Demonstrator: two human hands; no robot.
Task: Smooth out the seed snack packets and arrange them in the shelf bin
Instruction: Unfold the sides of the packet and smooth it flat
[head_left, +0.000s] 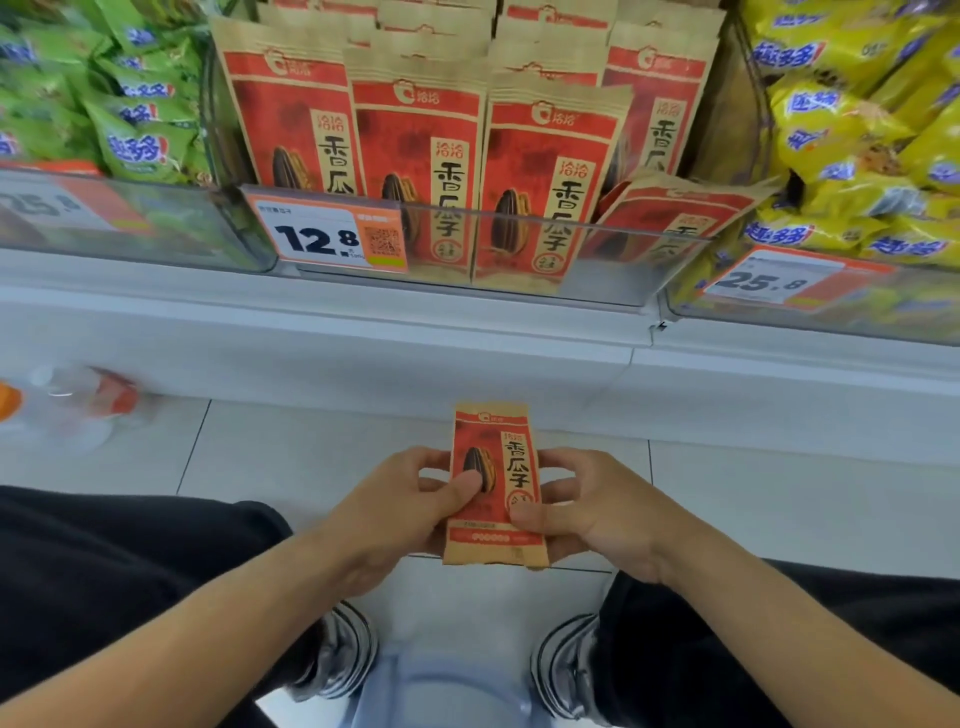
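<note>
I hold one red and tan seed packet (493, 483) upright in front of me, low over the floor. My left hand (415, 499) grips its left edge with the thumb pressed on the front. My right hand (587, 509) grips its right edge, thumb on the lower front. Above, the clear shelf bin (613, 260) holds several matching seed packets (415, 150) standing in rows. One seed packet (670, 218) at the bin's right side leans over, tilted to the left.
Green snack bags (119, 104) fill the bin on the left, yellow snack bags (862, 130) the bin on the right. A price tag reading 12.8 (327, 236) hangs on the middle bin's front. A white shelf ledge (415, 343) runs below. A blurred plastic bottle (67, 405) lies on the floor at left.
</note>
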